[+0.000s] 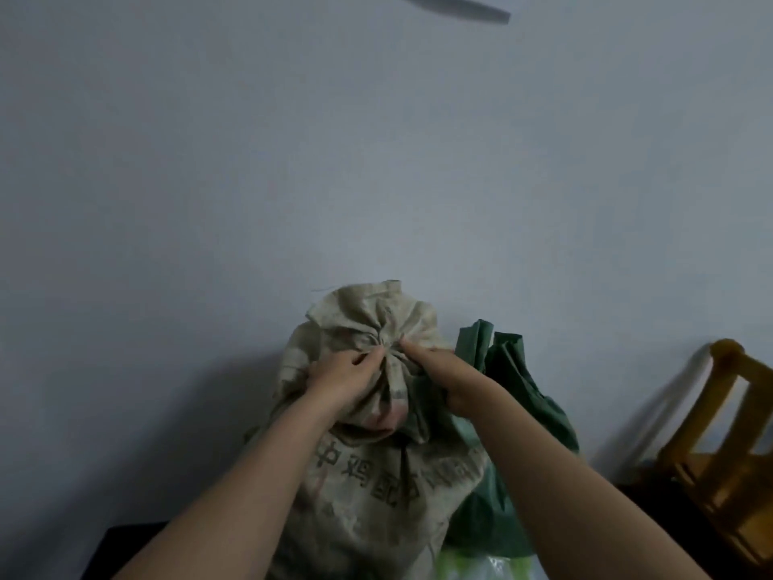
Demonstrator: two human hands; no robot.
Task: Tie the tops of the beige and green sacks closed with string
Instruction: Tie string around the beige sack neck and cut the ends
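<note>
both hands, left hand [339, 376] and right hand [435, 370], pinch the bulging beige sack [376, 487] at its gathered neck beside the green sack [523, 395].

Two bare forearms, sleeveless to the frame edge

Beige sack [368, 487] with dark printed characters, green sack [514, 395], yellow chair [728, 454].

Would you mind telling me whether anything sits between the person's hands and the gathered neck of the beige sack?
Nothing visible does: the left hand and right hand already pinch the bunched neck of the beige sack.
</note>
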